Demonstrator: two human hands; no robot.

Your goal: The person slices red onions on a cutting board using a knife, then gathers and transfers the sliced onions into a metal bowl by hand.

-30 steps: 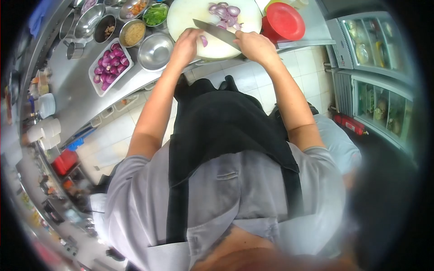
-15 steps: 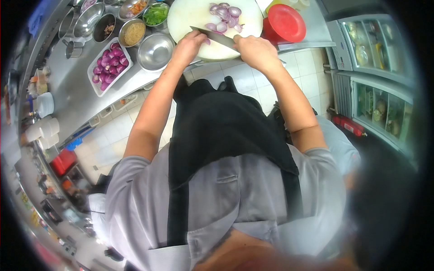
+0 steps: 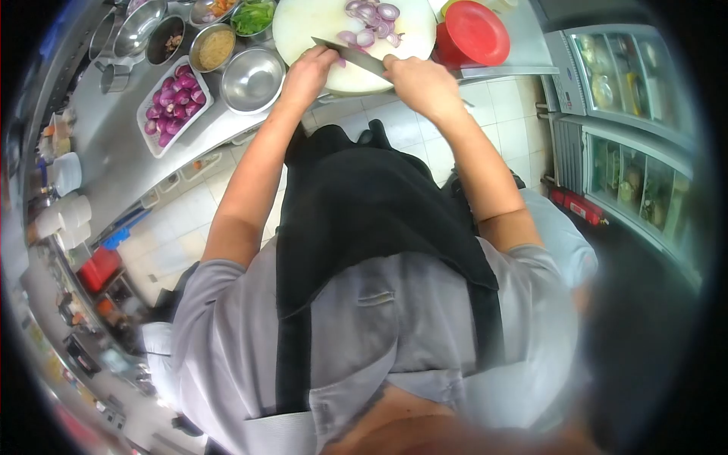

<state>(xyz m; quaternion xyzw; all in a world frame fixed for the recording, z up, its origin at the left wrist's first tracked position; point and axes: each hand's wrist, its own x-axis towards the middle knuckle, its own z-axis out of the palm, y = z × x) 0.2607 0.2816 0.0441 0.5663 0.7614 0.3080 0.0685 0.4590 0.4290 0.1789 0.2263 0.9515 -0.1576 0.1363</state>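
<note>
My right hand [image 3: 418, 82] grips the handle of a kitchen knife [image 3: 356, 57], whose broad blade points left over a round white cutting board [image 3: 303, 26]. At the blade's left part, my left hand [image 3: 308, 73] is closed with its fingertips down on the board, against a piece of red onion [image 3: 340, 62] that is mostly hidden. Purple-edged onion slices [image 3: 371, 17] lie loose on the board just beyond the blade.
Left of the board stand a steel bowl [image 3: 254, 80], a white basket of peeled red onions [image 3: 176, 110], a bowl of tan food [image 3: 213, 48] and greens [image 3: 252, 17]. A red plastic bowl [image 3: 476, 34] sits at right, near a glass-door fridge [image 3: 626, 76].
The whole view has shifted slightly, with the counter now a little further left and up. Both hands keep nearly the same places at the knife and onion.
</note>
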